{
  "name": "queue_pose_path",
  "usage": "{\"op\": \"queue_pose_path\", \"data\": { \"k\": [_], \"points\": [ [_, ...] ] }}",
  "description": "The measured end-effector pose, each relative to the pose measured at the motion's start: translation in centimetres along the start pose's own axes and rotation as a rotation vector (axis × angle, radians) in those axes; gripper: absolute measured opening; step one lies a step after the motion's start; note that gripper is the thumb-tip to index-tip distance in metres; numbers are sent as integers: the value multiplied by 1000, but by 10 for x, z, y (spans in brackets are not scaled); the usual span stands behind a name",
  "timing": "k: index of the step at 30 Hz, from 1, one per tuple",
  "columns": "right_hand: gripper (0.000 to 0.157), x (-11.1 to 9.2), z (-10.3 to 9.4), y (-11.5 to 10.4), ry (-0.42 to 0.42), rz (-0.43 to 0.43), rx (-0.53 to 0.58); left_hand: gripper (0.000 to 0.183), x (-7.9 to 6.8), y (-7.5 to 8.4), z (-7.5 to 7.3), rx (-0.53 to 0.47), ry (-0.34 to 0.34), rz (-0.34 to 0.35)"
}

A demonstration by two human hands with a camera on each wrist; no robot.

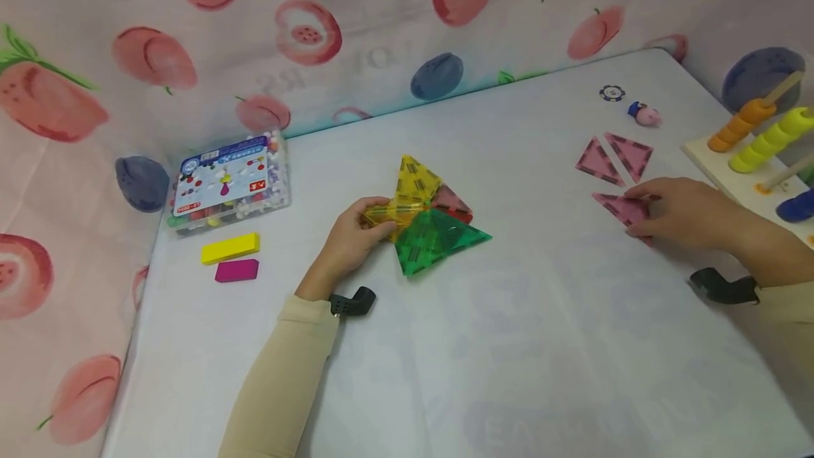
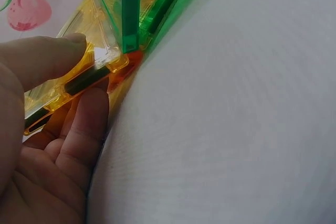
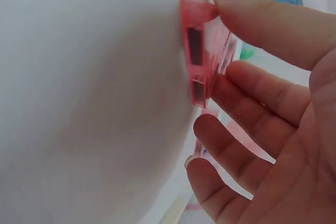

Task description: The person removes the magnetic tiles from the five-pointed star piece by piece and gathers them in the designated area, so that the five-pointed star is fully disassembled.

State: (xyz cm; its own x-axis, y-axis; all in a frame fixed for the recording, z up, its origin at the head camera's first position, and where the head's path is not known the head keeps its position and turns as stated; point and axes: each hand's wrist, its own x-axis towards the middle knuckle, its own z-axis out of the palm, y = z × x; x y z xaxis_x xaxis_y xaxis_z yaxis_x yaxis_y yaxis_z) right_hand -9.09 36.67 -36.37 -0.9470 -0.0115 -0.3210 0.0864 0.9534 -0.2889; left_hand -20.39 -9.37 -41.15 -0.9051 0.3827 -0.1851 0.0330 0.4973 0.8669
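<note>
My left hand [image 1: 357,235] pinches a yellow triangular magnetic tile [image 1: 381,213] between thumb and fingers, at the left side of a tile structure. The structure joins another yellow tile [image 1: 416,179], a red tile [image 1: 453,202] and green tiles [image 1: 439,239] in a star-like shape on the table. At the right, my right hand [image 1: 674,214] grips a pink triangular tile [image 1: 617,207] with the thumb on one edge and fingers on another. In the right wrist view that pink tile [image 3: 195,51] shows its dark magnets edge-on. Two more pink tiles [image 1: 598,161] [image 1: 629,155] lie just beyond the hand.
A clear box of beads [image 1: 222,182] stands at the back left, with a yellow block [image 1: 230,249] and a magenta block [image 1: 237,271] before it. A poker chip [image 1: 612,93] and small pig figure [image 1: 645,114] lie at the back right, near a wooden ring stacker [image 1: 706,154].
</note>
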Motion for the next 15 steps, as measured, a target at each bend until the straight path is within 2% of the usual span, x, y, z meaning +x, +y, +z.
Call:
{"op": "queue_pose_path", "data": {
  "k": [5,10,15],
  "points": [
    [72,1,-7,22,-45,98,-46,43,-1,2,0,-10,6,-6],
    [69,2,-9,42,-28,164,-79,43,0,3,0,-13,3,4],
    [65,2,-11,52,-2,206,-48,44,1,0,1,-10,3,-4]
  ]
}}
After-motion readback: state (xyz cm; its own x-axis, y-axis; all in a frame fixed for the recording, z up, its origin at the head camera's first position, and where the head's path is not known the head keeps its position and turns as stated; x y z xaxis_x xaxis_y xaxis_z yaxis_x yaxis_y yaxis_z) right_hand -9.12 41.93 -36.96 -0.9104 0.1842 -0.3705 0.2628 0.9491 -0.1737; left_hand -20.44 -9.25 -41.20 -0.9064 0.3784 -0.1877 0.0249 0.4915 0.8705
